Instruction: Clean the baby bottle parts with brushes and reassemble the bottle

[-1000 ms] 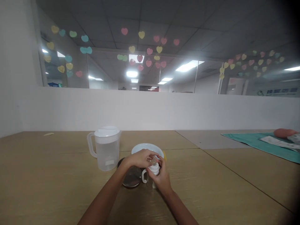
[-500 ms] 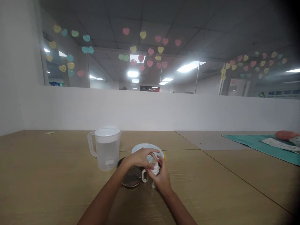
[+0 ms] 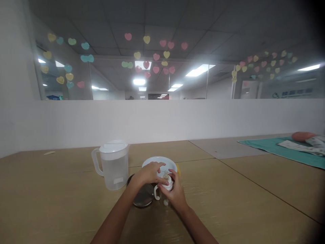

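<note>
A clear baby bottle (image 3: 169, 185) with a white collar, a clear teat on top and a white curved handle (image 3: 156, 192) stands between my hands. My right hand (image 3: 175, 193) is closed around its collar, thumb in front and fingers behind. Over the collar from the left reaches my left hand (image 3: 149, 173); its thumb lies against the white collar while its other fingers are apart and off the teat. Much of the bottle's body is hidden by my right hand. Behind the hands sits a light blue bowl (image 3: 148, 162), partly covered by them.
A translucent measuring jug (image 3: 114, 169) with a handle stands to the left. Under my left wrist lies a dark round metal dish or lid (image 3: 143, 198). Something yellow (image 3: 178, 169) shows beside the bowl. Far right, a teal cloth (image 3: 266, 145) carries a reddish object (image 3: 302, 136).
My left fingers have lifted away from the teat and spread a little, the thumb staying by the collar. My right hand keeps its hold. The camera view has shifted and tilted slightly.
</note>
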Available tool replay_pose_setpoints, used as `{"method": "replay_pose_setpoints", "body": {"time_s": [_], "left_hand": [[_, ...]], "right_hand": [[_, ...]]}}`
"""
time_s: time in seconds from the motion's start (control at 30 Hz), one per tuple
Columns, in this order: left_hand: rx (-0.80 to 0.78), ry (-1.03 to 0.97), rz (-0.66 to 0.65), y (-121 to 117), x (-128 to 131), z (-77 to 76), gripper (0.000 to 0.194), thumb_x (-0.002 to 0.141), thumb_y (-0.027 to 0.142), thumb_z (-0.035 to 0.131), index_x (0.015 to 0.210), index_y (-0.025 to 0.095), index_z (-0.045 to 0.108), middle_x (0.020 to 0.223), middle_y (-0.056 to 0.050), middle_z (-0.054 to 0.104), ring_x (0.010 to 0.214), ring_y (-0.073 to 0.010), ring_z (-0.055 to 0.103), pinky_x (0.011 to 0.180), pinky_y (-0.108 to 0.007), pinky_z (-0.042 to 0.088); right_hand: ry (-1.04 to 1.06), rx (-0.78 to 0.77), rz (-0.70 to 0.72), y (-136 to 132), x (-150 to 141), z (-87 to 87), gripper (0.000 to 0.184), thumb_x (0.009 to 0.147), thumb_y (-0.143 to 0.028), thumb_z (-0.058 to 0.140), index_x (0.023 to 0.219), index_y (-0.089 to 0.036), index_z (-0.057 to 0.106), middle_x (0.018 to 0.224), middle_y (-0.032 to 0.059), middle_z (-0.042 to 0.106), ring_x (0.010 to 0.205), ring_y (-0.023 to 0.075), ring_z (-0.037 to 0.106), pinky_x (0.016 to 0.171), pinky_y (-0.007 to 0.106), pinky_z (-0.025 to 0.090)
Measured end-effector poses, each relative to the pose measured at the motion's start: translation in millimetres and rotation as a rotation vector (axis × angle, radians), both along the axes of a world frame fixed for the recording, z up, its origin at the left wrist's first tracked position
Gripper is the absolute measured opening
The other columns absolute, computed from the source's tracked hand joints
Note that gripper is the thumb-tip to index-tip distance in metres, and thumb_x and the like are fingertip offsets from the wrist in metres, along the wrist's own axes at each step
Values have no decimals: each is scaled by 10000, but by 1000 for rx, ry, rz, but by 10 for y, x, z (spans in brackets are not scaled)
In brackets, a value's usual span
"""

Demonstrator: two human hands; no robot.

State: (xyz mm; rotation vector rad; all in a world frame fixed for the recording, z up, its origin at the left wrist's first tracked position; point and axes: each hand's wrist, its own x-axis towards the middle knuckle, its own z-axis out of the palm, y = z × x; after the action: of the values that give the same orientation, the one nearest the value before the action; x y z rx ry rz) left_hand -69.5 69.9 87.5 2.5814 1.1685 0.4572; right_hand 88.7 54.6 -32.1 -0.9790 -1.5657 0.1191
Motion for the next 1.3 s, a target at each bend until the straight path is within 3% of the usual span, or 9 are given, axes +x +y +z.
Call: {"method": "replay_pose_setpoints", "body": {"time_s": [0.13, 0.2, 0.43, 0.57, 0.67, 0.83, 1.0, 1.17, 1.3], "left_hand": [[191, 68, 198, 31, -147, 80, 633, 678, 232, 669, 1281, 202, 478, 1066, -77, 617, 1007, -248, 544, 867, -327, 405], [223, 60, 246, -11, -147, 123, 524, 745, 200, 582, 1262, 185, 497, 1080, -86, 625, 1017, -244, 550, 879, -333, 402], [121, 50, -79, -232, 137, 132, 351, 821, 185, 369, 1041, 199, 642, 1009, -64, 679, 886, -191, 608, 751, -262, 430], [139, 126, 0, -304, 232, 127, 268, 784, 324, 476, 893, 172, 669, 793, -71, 683, 698, -198, 600, 589, -258, 408], [186, 149, 52, -337, 314, 101, 254, 736, 371, 565, 840, 161, 664, 841, -91, 678, 762, -224, 609, 630, -268, 423], [149, 173, -70, -321, 324, 86, 240, 697, 188, 580, 929, 166, 640, 975, -92, 667, 908, -234, 604, 741, -270, 435], [37, 71, -155, -234, 176, 126, 425, 656, 255, 639, 1076, 201, 601, 1028, -53, 654, 932, -209, 585, 741, -243, 430], [27, 106, 1, -161, 105, 120, 395, 612, 432, 680, 898, 160, 673, 777, -39, 650, 741, -182, 573, 579, -229, 382], [-35, 84, -90, -79, 82, 101, 361, 565, 365, 736, 869, 176, 690, 693, 10, 604, 657, -133, 542, 529, -202, 357]], "right_hand": [[-9, -35, -19, -6, 3, -7, 627, 682, -386, 688, 1203, -197, 393, 944, 62, 606, 870, 214, 605, 788, 359, 495], [-14, -42, -29, -15, 3, -1, 629, 681, -387, 687, 1204, -193, 395, 952, 66, 609, 885, 218, 603, 793, 359, 492], [10, -31, -21, -34, -9, 26, 624, 673, -410, 687, 1187, -183, 417, 958, 73, 629, 883, 220, 615, 757, 336, 502], [3, -34, -24, -40, -8, 45, 623, 652, -376, 680, 1184, -183, 421, 964, 70, 631, 877, 219, 622, 735, 325, 505], [9, -43, 8, -41, -6, 54, 650, 640, -348, 671, 1203, -188, 388, 937, 53, 631, 851, 211, 628, 732, 320, 505], [39, 17, 4, -22, -31, 50, 653, 618, -343, 671, 1159, -195, 337, 909, 50, 643, 824, 212, 637, 741, 335, 510], [58, 8, -11, -44, -64, 76, 681, 609, -399, 706, 1148, -200, 340, 944, 70, 647, 865, 226, 643, 740, 343, 520], [14, -16, -6, -52, -73, 79, 669, 613, -447, 718, 1144, -200, 396, 910, 60, 647, 836, 224, 644, 735, 358, 523], [-14, 16, -26, -30, -86, 67, 605, 624, -449, 716, 1092, -204, 422, 941, 74, 637, 847, 226, 638, 726, 366, 530]]}}
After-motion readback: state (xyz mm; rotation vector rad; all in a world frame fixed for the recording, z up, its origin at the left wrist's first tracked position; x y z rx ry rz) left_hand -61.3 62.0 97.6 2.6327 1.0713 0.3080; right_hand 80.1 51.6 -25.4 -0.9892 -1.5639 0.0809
